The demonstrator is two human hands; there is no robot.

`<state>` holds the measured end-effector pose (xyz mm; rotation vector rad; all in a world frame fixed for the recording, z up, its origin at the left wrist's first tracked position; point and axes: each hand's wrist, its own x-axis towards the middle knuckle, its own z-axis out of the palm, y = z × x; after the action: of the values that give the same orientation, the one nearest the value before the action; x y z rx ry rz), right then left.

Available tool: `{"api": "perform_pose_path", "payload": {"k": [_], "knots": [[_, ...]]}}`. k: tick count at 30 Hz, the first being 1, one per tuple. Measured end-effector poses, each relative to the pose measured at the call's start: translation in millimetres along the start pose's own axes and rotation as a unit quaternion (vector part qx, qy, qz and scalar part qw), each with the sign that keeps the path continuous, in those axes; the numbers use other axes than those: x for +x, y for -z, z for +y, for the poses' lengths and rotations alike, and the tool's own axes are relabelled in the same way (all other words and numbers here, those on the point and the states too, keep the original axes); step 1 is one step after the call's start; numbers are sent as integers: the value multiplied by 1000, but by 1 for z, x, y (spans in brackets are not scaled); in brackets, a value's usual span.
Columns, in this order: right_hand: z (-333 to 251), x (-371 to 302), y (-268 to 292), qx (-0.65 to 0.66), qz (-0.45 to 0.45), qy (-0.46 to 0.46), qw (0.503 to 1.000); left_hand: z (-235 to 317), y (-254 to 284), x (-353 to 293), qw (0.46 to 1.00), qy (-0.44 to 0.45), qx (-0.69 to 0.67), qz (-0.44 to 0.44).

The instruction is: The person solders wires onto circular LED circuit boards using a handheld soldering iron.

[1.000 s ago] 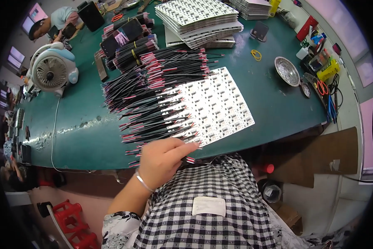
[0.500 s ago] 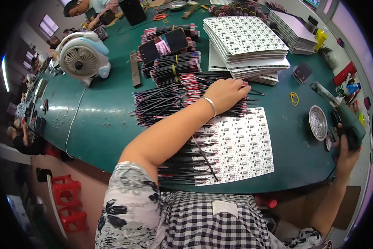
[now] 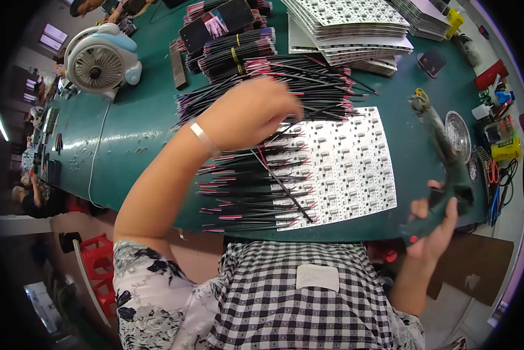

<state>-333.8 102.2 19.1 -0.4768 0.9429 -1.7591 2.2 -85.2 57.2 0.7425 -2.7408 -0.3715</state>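
Observation:
My left hand (image 3: 256,114) is closed, its fingertips blurred, over the top left corner of a white printed circuit board sheet (image 3: 349,169). A thin black wire (image 3: 280,134) shows at its fingertips and seems pinched there. Rows of black wires with red and white ends (image 3: 238,181) lie along the sheet's left edge, one lying slantwise across the others. Beyond the hand lies a loose heap of such wires (image 3: 314,79). My right hand (image 3: 434,233) is wrapped round the handle of a dark green gun-shaped tool (image 3: 443,198), its long nozzle pointing away to the far left.
Stacked board sheets (image 3: 349,41) stand at the back. Tied wire bundles (image 3: 238,52) lie left of them, a phone (image 3: 215,26) on top. A metal bowl (image 3: 458,134) is at the right. A fan (image 3: 101,64) stands at the left, its cable trailing over the green table (image 3: 139,140).
My left hand has drawn back from the wire heap toward the sheet's near left side. My right hand has brought the green tool inward from the right edge. The view has shifted.

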Motion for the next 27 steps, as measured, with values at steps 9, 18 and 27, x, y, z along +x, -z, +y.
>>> {"api": "perform_pose_path", "payload": {"k": [9,18,27], "knots": [[77,9,-24,87,-27,-154,984,10,-30,-66,992,-57,114,23],[82,8,-21,94,-21,-125,987,-15,-32,-26,988,-66,-139,-33],[92,7,-10,85,-58,-55,993,-56,-31,-4,978,-119,131,106]]}}
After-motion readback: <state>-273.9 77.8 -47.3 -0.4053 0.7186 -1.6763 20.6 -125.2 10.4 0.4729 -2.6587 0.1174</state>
